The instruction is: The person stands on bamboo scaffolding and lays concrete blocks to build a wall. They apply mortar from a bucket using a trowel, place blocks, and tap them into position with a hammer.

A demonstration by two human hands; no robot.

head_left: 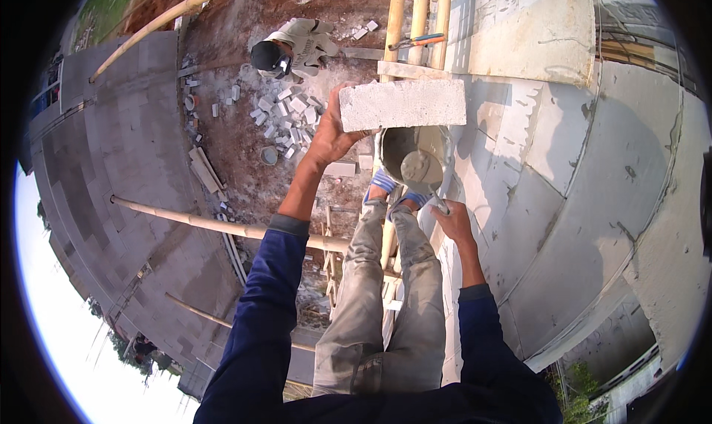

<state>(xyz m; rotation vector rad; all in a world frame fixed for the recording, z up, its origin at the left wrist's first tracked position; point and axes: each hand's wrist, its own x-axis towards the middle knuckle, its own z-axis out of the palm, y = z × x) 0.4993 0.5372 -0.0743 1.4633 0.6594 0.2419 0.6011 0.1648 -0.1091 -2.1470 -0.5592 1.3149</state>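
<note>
The left hand [331, 131] was raised well ahead of the body, arm stretched out, blue sleeve pushed back to the mid-forearm. Its fingers were spread and pressed against the left end of one pale grey block [403, 104], thumb under the lower edge, gripping it. The block was held level, above the bucket and in front of the bamboo poles.

The right hand [450, 221] was lower and closer to the body, forearm angled up from the lower edge. It was closed around the handle of one trowel [421, 168], whose round blade, coated in grey mortar, sat inside the mouth of one bucket [412, 155]. The bucket stood just below the block, touching or nearly touching the wall face.

Two legs in dusty grey trousers [374, 298] ran down the middle of the view, ending in two blue sandalled feet [393, 190] set on the bamboo scaffold just beside the bucket.

To the right rose one curved wall of large grey blocks [593, 201]. Three upright bamboo poles [419, 16] stood beyond the block, and two long horizontal ones crossed at left.

Far below, one other person [293, 50] in a dark cap crouched on the bare earth beside a scatter of broken block pieces [285, 116], too many to count.
</note>
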